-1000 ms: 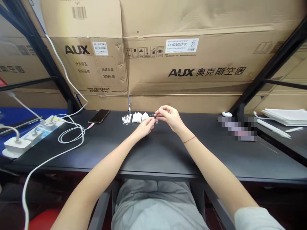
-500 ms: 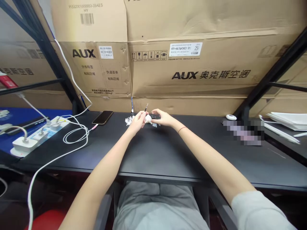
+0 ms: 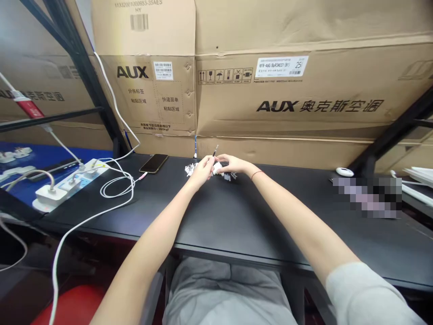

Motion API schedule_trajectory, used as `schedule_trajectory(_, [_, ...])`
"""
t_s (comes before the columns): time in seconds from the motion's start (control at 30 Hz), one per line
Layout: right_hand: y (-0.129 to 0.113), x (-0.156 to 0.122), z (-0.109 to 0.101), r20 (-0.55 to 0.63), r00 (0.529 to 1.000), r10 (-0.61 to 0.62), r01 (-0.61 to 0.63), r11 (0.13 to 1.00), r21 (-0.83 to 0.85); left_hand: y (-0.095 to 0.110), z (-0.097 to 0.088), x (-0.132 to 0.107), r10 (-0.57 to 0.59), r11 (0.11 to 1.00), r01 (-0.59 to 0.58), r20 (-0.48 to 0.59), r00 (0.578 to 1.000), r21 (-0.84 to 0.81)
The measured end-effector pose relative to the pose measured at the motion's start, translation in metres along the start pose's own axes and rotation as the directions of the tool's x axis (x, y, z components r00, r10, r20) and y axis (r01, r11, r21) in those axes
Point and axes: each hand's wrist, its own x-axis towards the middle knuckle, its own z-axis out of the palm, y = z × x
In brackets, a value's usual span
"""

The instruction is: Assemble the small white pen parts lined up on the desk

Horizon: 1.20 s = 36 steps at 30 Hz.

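Note:
My left hand (image 3: 202, 169) is closed in a pinch around a thin dark stick (image 3: 215, 150) with a pale tip, which points up and to the right. Its exact kind is too small to make out. Close beside it, my right hand (image 3: 234, 164) curves inward, thumb and fingers around a small white piece (image 3: 217, 168). More crumpled-looking white bits lie around both hands: one white clump (image 3: 190, 169) left of my left hand, and a pale scrap (image 3: 228, 176) below my right hand. The hands partly hide these things.
A phone (image 3: 154, 163) with a white cable lies left on the black desk (image 3: 216, 212). A power strip (image 3: 67, 185) sits farther left. At right are a white oval object (image 3: 344, 172) and a blurred-out item (image 3: 367, 196). Cardboard boxes (image 3: 230, 108) stand behind.
The view has shifted, so everything appears farther right. My right hand has come closer to my left, and the dark patch seen between its fingers is now hidden. The stick stays in my left hand.

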Motion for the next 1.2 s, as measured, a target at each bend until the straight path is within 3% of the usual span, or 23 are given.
schedule_trajectory(0.17, [0.003, 0.002, 0.004, -0.022, 0.999, -0.03, 0.03, 0.999, -0.024, -0.001, -0.001, 0.0, -0.017, 1.0, 0.017, 0.002, 1.0, -0.007])
schedule_trajectory(0.3, [-0.003, -0.003, 0.005, -0.153, 0.985, -0.075, 0.071, 0.997, -0.034, -0.005, -0.001, 0.002, -0.01, 1.0, 0.01, 0.001, 1.0, 0.005])
schedule_trajectory(0.47, [-0.014, -0.033, -0.004, -0.437, 0.898, -0.059, 0.024, 0.996, -0.085, -0.006, -0.002, 0.0, 0.067, 0.977, -0.068, 0.008, 0.998, 0.201])
schedule_trajectory(0.53, [-0.014, -0.053, -0.008, -0.496, 0.863, -0.099, 0.046, 0.992, -0.117, -0.004, -0.001, -0.004, 0.107, 0.938, -0.116, 0.045, 0.993, 0.326])
schedule_trajectory(0.63, [-0.013, -0.086, -0.012, -0.507, 0.849, -0.151, 0.13, 0.989, -0.077, -0.003, 0.001, -0.008, 0.141, 0.87, -0.193, 0.147, 0.979, 0.454])
schedule_trajectory(0.8, [-0.015, -0.125, -0.015, -0.549, 0.832, -0.087, 0.13, 0.991, 0.04, -0.008, 0.007, -0.007, 0.161, 0.796, -0.288, 0.273, 0.948, 0.532])
schedule_trajectory(1.2, [-0.025, -0.135, -0.014, -0.51, 0.856, -0.084, 0.149, 0.985, 0.089, -0.007, 0.014, -0.009, 0.164, 0.706, -0.377, 0.379, 0.911, 0.599])
